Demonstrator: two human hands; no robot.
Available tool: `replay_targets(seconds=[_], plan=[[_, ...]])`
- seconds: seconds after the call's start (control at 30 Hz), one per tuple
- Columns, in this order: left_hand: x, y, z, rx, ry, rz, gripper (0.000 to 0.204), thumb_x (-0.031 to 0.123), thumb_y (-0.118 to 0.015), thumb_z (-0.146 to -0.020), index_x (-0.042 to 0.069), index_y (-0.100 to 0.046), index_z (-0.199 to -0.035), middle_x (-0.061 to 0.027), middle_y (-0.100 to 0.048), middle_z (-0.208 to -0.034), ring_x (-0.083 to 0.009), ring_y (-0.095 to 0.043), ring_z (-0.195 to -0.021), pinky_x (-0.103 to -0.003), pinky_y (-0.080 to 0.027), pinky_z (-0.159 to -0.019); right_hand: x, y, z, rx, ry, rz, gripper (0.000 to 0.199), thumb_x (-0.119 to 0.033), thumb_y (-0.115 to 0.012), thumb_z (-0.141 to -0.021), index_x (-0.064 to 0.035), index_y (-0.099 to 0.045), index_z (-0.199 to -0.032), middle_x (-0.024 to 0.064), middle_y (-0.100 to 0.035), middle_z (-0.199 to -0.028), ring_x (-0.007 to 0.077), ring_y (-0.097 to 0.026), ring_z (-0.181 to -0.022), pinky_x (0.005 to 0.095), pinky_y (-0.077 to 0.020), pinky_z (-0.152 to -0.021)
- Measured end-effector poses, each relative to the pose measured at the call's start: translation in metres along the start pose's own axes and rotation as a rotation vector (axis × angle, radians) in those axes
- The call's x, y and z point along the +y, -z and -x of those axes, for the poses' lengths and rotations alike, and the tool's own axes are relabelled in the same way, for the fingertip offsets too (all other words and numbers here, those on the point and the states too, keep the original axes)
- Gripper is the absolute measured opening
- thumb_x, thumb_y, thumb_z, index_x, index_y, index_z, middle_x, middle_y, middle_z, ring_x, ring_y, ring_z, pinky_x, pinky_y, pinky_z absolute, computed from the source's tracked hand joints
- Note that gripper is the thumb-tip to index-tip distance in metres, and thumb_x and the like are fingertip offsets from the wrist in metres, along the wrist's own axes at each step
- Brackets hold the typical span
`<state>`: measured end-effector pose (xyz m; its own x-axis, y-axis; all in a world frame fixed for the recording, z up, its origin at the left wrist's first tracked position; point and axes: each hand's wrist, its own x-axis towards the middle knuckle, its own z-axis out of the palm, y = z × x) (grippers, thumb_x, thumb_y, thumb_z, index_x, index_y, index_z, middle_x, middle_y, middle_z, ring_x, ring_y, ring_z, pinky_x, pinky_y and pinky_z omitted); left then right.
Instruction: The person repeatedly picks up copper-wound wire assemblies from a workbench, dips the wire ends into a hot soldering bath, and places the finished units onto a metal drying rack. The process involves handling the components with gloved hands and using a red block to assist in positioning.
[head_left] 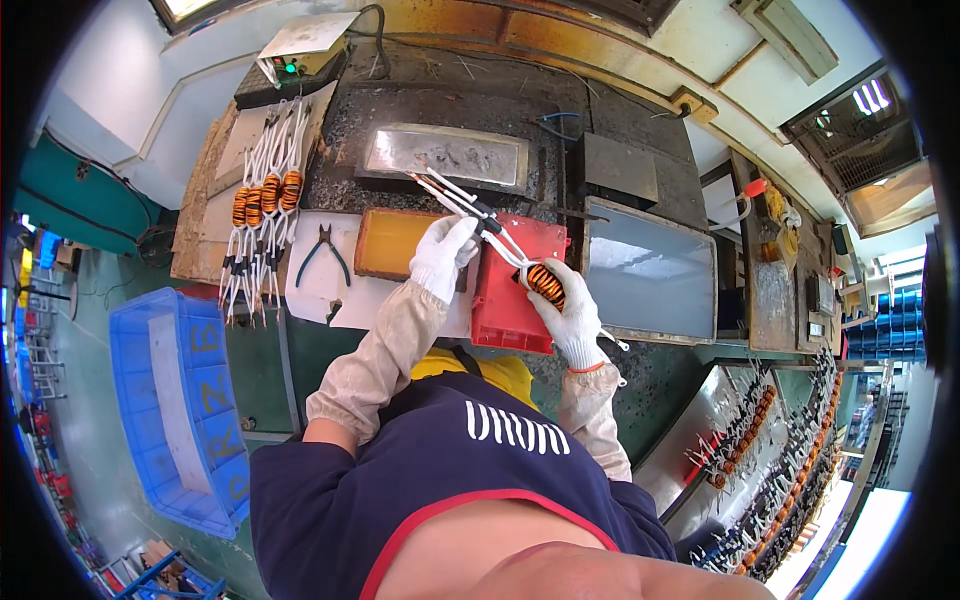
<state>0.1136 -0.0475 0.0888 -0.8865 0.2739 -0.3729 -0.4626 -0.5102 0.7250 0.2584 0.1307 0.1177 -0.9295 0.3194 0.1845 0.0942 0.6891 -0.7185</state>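
Note:
White gloves cover both hands. My right hand [572, 312] grips a wire-wound ring coil [546, 285], copper-orange with dark bands. White-sleeved leads [508, 240] with black sections run from the coil up and to the left. My left hand [445, 257] is closed around these leads, and their bare coppery ends stick out beyond it. Beneath the coil and leads lies a red plastic box [508, 318]. An amber-coloured slab or filled tray [385, 243] sits just left of my left hand. Farther back is a rectangular metal pan [445, 158] with a shiny silvery surface.
Cutting pliers [324, 262] lie on a white board at left, near several finished-looking coils [266, 195]. A large tray with a pale, cloudy surface [650, 270] stands right. A blue crate [180, 400] is lower left; rows of coils [745, 440] fill racks lower right.

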Motion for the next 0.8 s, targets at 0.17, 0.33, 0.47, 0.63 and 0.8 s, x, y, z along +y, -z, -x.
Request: replay_targets(seconds=[0.17,0.33,0.47,0.63,0.8], plan=[[-0.004,0.017,-0.012,-0.129,-0.054,0.157,0.019,0.009,-0.068,-0.095,0.008,-0.064,-0.114,0.0011,-0.067,-0.089,-0.007,-0.061,-0.069,-0.022,-0.054,-0.066,0.001,0.0,-0.001,0.008,0.041,0.001,0.051,-0.019,-0.078,-0.083,-0.0139,-0.06,-0.13,0.014,-0.066,-0.109,0.0333,-0.068,-0.1,0.038,-0.0542,-0.085],[0.012,0.013,-0.005,-0.088,0.053,0.232,0.015,0.009,-0.066,-0.097,0.007,-0.065,-0.112,-0.0012,-0.067,-0.088,-0.0103,-0.062,-0.068,-0.025,-0.054,-0.064,0.0,0.0,-0.001,-0.009,0.008,-0.021,0.053,-0.016,-0.08,-0.081,-0.0116,-0.06,-0.13,0.0139,-0.066,-0.113,0.0311,-0.067,-0.105,0.0366,-0.0536,-0.09],[0.011,0.023,-0.015,-0.209,0.089,0.293,0.015,0.01,-0.064,-0.098,0.007,-0.066,-0.113,-0.0007,-0.066,-0.087,-0.0104,-0.062,-0.067,-0.025,-0.054,-0.064,0.0,0.0,-0.003,-0.006,0.045,-0.004,0.051,-0.018,-0.078,-0.083,-0.0146,-0.06,-0.13,0.013,-0.066,-0.11,0.0329,-0.068,-0.102,0.0378,-0.0542,-0.086],[0.004,0.032,-0.012,-0.225,-0.023,0.194,0.018,0.011,-0.063,-0.099,0.008,-0.065,-0.117,0.0006,-0.067,-0.091,-0.0079,-0.061,-0.073,-0.023,-0.05,-0.065,0.0,-0.001,-0.004,-0.005,0.052,0.014,0.051,-0.019,-0.078,-0.083,-0.0153,-0.06,-0.13,0.013,-0.066,-0.11,0.0337,-0.067,-0.102,0.0389,-0.0545,-0.086],[0.012,0.02,0.002,-0.159,-0.05,0.128,0.02,0.01,-0.062,-0.1,0.008,-0.065,-0.119,-0.0005,-0.069,-0.105,-0.005,-0.059,-0.077,-0.021,-0.046,-0.064,-0.002,0.001,-0.009,-0.076,0.048,0.057,0.052,-0.02,-0.079,-0.082,-0.0153,-0.059,-0.13,0.013,-0.066,-0.112,0.034,-0.067,-0.103,0.0394,-0.0545,-0.087]])
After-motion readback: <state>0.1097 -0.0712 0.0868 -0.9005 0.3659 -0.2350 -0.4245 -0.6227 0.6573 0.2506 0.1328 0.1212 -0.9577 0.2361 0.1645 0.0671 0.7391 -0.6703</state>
